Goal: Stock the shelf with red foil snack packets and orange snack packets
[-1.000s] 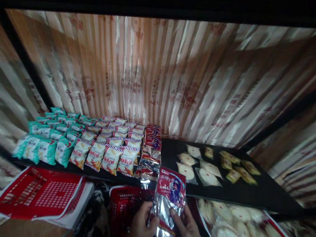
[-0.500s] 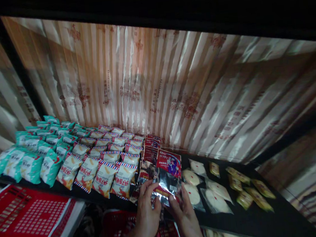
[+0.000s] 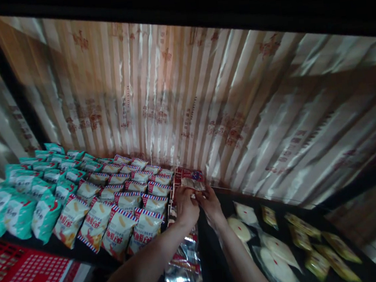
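Both arms reach over the black shelf to its back. My left hand (image 3: 186,206) and my right hand (image 3: 210,206) close their fingers on the near edge of a dark red snack packet (image 3: 192,177), one at each side. The packet lies near the back wall, with its lower part hidden by my fingers. Under my left forearm runs a row of red and silver packets (image 3: 184,276), partly covered by the arm. Just left of it stand white snack bags with striped tops (image 3: 149,226).
Teal bags (image 3: 18,215) fill the shelf's left end. Flat round white packs (image 3: 276,267) and small yellow packs (image 3: 319,263) lie to the right. A red basket (image 3: 31,280) is below at left. Corrugated wrapping (image 3: 156,91) backs the shelf under a dark upper beam (image 3: 175,5).
Both hands have moved forward with the packet, from the shelf's front to its back. The view has shifted slightly, and more of the red and silver row shows below.
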{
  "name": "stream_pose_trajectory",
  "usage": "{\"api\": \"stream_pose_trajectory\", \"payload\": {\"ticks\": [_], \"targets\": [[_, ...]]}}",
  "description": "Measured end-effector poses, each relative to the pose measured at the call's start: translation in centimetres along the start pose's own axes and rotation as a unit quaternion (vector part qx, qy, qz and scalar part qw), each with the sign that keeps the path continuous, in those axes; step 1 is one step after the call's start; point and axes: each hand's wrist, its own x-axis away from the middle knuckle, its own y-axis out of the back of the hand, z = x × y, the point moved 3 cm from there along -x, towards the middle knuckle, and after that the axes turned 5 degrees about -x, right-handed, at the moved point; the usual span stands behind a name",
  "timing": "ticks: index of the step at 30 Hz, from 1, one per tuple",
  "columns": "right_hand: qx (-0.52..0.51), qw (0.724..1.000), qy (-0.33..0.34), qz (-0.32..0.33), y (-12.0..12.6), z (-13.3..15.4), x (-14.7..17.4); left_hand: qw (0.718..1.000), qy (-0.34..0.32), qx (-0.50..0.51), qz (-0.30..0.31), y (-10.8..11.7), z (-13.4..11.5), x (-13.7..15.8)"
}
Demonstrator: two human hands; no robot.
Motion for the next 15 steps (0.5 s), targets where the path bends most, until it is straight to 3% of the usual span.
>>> {"api": "stream_pose_trajectory", "payload": {"ticks": [6,15], "targets": [[0.087,0.996,0.011,0.031,-1.0,-1.5,-2.4,0.999,0.030,-0.027,0.020,-0.8,0.8,-2.2],[0.182,0.981,0.061,0.013,-1.6,-2.2,-4.5,0.997,0.046,-0.054,0.035,-1.5,2.0,-3.4]]}}
